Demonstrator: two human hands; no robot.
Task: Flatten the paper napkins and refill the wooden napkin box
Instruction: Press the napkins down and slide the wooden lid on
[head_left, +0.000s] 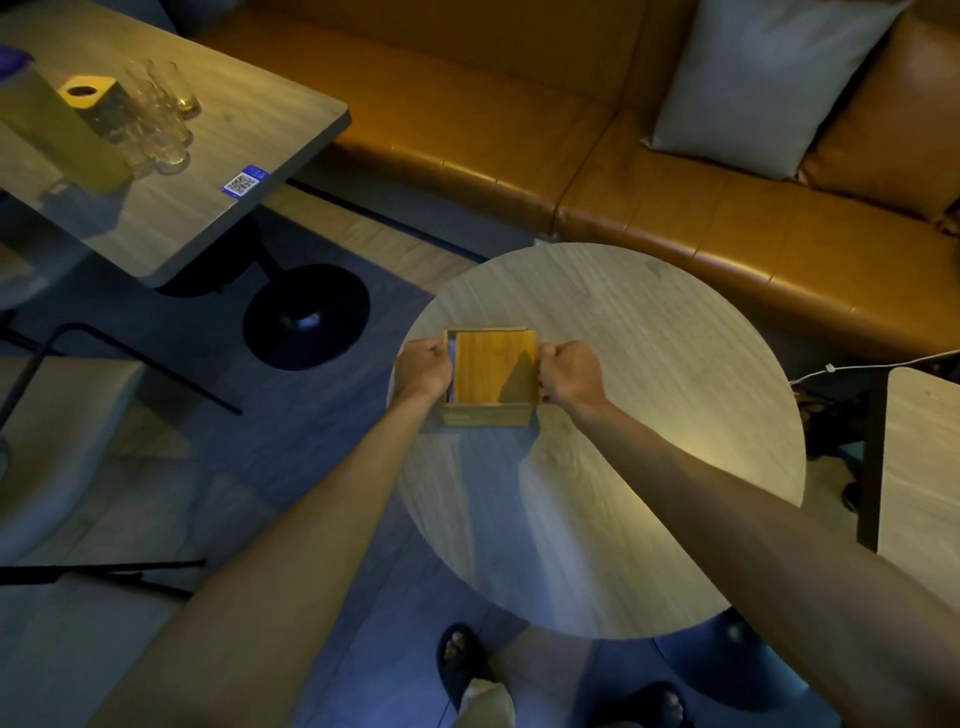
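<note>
Seen from above at a round tabletop (649, 395), two bare arms stretched forward and down. Set toward the left edge of that tabletop, well back from the near edge: wooden napkin box (485, 415), square, open-topped, upright, clasped from both sides.

Left hand (423, 369) against the box's left wall, fingers curled over the rim and out of sight inside, grip closed on the box. Right hand (571, 376) bunched into a fist against the right wall, knuckles up, grip likewise closed on the box. Impossible to tell whether its fingertips also catch the panel's edge.

Lying flat inside the box and filling nearly all of it: wooden panel (496, 366), shadowed at its near right corner. Showing in the narrow gap between panel and left wall: a pale bluish strip of paper napkins (453, 371), tucked beneath the panel.

Beyond the far edge: tan leather sofa (519, 130) with a grey cushion (763, 78) propped against its back. Off to the left, well apart: rectangular tabletop (218, 218) on a black pedestal base, carrying a cluster of clear glasses (156, 124), a yellow-topped holder (91, 96) and a blue-and-white QR sticker (243, 183). Below the near edge, on the floor: feet in dark sandals (460, 660).
</note>
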